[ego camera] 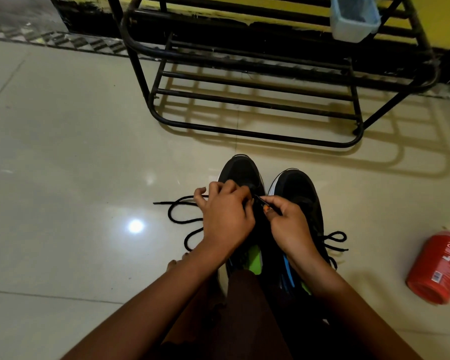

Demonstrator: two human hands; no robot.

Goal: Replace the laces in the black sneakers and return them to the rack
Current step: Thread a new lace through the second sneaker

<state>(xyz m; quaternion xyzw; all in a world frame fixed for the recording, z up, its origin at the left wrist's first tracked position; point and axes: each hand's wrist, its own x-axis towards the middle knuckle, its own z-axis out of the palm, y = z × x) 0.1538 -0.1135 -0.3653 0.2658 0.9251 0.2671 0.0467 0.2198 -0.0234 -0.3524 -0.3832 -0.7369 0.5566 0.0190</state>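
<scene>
Head view | black sneakers (pixel 302 188) on floor (pixel 63 152) at 6 o'clock, rack (pixel 244 92) at 12 | lace tip (pixel 260 200) pinched by right hand (pixel 289 224); left hand (pixel 226 216) curled at eyelets, grip unclear | tip best kept straight, slack (pixel 170 214) at 9 o'clock fed untwisted.

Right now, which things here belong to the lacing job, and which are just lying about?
Job: sneaker being laced, laced sneaker, black lace, rack, left hand, right hand.
Lying about: red bottle on the floor, pale blue tub on the rack.
</scene>
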